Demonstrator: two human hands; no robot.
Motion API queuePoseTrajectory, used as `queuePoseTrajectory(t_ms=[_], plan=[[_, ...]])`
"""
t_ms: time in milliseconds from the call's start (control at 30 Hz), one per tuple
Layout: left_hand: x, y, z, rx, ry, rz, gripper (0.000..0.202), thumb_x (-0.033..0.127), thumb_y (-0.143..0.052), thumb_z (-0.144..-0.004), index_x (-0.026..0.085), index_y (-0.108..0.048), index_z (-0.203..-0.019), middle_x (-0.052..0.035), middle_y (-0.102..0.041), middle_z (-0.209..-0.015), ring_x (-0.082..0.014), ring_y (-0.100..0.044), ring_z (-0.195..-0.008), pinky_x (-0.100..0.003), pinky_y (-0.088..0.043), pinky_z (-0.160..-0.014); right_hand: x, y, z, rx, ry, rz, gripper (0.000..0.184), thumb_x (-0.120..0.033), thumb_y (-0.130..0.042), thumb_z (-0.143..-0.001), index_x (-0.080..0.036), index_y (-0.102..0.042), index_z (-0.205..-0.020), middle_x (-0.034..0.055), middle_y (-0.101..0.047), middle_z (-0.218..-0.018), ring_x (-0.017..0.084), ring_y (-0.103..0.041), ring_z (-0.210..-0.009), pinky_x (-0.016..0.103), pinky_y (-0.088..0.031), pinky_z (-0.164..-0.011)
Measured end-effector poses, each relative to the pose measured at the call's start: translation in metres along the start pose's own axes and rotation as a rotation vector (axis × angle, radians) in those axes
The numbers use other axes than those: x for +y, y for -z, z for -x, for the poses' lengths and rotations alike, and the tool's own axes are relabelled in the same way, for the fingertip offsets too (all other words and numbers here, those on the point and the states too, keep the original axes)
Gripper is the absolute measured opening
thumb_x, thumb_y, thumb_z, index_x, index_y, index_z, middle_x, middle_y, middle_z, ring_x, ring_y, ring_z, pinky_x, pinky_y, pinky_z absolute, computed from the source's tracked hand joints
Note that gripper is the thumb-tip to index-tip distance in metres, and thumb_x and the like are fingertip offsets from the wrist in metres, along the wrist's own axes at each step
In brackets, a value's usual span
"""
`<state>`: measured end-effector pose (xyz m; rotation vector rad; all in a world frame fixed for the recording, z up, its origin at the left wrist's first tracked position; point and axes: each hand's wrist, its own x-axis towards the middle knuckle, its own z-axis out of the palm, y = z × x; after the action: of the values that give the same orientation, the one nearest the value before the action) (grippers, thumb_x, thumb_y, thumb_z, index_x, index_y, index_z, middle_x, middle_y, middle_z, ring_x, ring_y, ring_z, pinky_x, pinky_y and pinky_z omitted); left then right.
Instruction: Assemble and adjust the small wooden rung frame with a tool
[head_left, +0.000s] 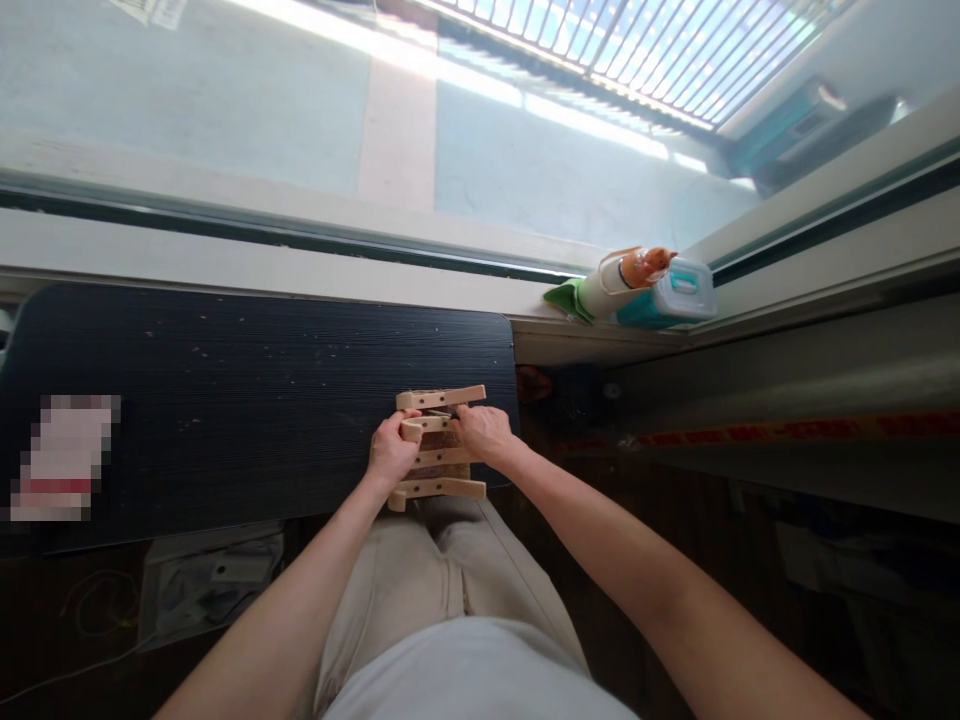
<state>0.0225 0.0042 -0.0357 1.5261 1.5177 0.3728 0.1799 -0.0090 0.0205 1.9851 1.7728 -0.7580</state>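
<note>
A small light-wood slatted frame (pixel 440 399) with dark screw-like dots lies at the front right of the dark tabletop, its near end at the table's front edge by my lap. My left hand (pixel 393 450) grips its left side, thumb by the curved end of a middle slat. Closed fingers of my right hand (pixel 482 433) press down between the upper slats on the right side. A thin dark sliver shows beside those fingertips; whether it is a tool or part of the frame, I cannot tell. Brownish material shows between the slats.
The black table (pixel 225 400) runs left below a window sill (pixel 300 265). A blurred-out pale rectangle (pixel 67 455) lies at its left end. On the sill stand an orange-topped white bottle (pixel 604 290) and a teal lidded box (pixel 679 295). Below the table is a clear bag (pixel 214 575).
</note>
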Motion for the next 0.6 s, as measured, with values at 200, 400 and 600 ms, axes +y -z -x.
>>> queuePoseTrajectory(t_ms=[200,400,600], plan=[[0.012,-0.002,-0.001,-0.014,0.001,0.075,0.033,0.027,-0.049,-0.067,0.017,-0.061,-0.096,-0.0030,-0.067,-0.090,-0.0138,-0.060,-0.076,-0.021,-0.045,-0.071,0.013,0.000,0.003,-0.033,-0.025,0.004,0.036,-0.038,-0.028,-0.089,-0.019,-0.056,-0.101,0.0091,-0.064,-0.097,0.019,-0.058,-0.092,0.029,-0.041,-0.075],[0.021,-0.005,-0.008,0.034,0.157,-0.081,0.030,0.031,-0.050,-0.067,0.016,-0.065,-0.088,-0.0043,-0.067,-0.073,-0.0156,-0.059,-0.065,-0.023,-0.043,-0.062,0.015,0.005,0.003,0.015,0.015,0.030,0.034,-0.035,-0.030,-0.089,-0.017,-0.056,-0.100,0.0114,-0.064,-0.099,0.019,-0.057,-0.094,0.029,-0.039,-0.078],[0.013,-0.003,-0.013,0.003,0.180,-0.114,0.033,0.029,-0.055,-0.062,0.017,-0.066,-0.090,-0.0049,-0.067,-0.081,-0.0173,-0.060,-0.072,-0.024,-0.044,-0.065,0.008,0.008,0.000,0.021,0.029,0.052,0.033,-0.034,-0.031,-0.088,-0.016,-0.057,-0.097,0.0133,-0.065,-0.095,0.021,-0.059,-0.089,0.030,-0.042,-0.072]])
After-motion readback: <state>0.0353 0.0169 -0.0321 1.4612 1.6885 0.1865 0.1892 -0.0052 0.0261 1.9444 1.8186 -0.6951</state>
